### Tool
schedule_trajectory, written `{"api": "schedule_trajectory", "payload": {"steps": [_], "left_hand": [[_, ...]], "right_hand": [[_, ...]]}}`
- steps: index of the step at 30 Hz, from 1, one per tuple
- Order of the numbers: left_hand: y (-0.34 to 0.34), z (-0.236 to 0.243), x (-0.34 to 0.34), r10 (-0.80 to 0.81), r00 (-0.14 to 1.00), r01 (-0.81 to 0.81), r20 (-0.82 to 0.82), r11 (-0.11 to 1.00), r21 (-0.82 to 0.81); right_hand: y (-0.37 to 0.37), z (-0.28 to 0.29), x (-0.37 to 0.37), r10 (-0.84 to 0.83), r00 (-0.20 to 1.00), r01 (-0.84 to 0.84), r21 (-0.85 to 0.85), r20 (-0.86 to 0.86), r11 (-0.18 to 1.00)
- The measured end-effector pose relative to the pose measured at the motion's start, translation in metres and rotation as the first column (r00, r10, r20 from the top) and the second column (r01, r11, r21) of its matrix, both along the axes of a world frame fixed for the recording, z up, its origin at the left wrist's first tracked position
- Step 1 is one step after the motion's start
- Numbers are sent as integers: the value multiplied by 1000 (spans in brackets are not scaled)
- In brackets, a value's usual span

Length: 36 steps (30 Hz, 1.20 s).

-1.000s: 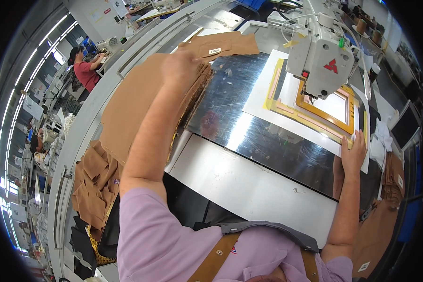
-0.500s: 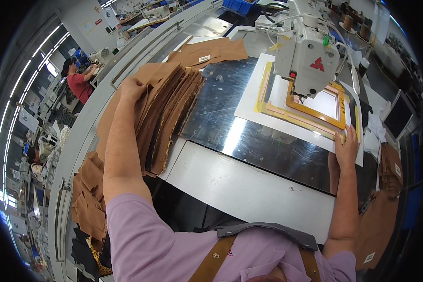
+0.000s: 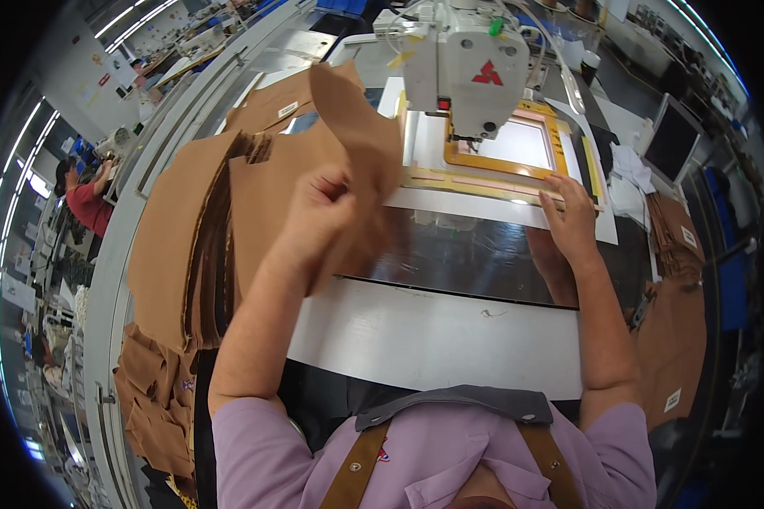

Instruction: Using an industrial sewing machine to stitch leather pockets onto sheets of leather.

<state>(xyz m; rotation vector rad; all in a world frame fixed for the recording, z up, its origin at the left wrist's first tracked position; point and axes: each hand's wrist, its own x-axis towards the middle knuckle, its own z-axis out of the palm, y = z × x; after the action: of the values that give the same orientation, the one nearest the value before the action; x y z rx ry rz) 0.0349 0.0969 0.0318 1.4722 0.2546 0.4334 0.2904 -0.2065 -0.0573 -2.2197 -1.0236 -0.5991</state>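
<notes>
Head view: your left hand [image 3: 324,202] is curled tight, holding a brown cloth panel [image 3: 361,148] that spreads above and beside your fist. Your right hand [image 3: 571,216], fingers loose, touches the yellow-edged sewing template [image 3: 488,186].

Bright interior | strip lights [image 3: 140,28] upper left, upper right | soft reflections on metal plate [image 3: 450,271] | brown panel [image 3: 361,161] motion-blurred | fisheye bend, black corners

The person wears a lilac, short-sleeved, collared shirt [image 3: 259,462]. From a dark grey apron band [image 3: 454,401] run two brown straps [image 3: 367,447] with round metal snaps; near the band sits a small red-and-blue emblem [image 3: 384,455].
</notes>
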Motion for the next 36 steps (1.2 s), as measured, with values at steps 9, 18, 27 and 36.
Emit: {"api": "schedule_trajectory", "payload": {"steps": [9, 18, 27, 36], "left_hand": [[-125, -72, 15, -482, 834, 403, -269, 197, 894], [4, -85, 100, 313, 950, -76, 1, 228, 971], [-2, -83, 99, 295, 945, -45, -142, 546, 836], [20, -87, 99, 90, 963, -12, -256, 956, 292]], "right_hand": [[-45, 13, 29, 181, 501, 77, 251, -846, 965], [-23, 26, 11, -183, 938, 53, -402, -294, 914], [-28, 8, 18, 39, 941, -88, -131, -335, 988], [-26, 30, 16, 148, 668, -62, 144, -729, 988]]}}
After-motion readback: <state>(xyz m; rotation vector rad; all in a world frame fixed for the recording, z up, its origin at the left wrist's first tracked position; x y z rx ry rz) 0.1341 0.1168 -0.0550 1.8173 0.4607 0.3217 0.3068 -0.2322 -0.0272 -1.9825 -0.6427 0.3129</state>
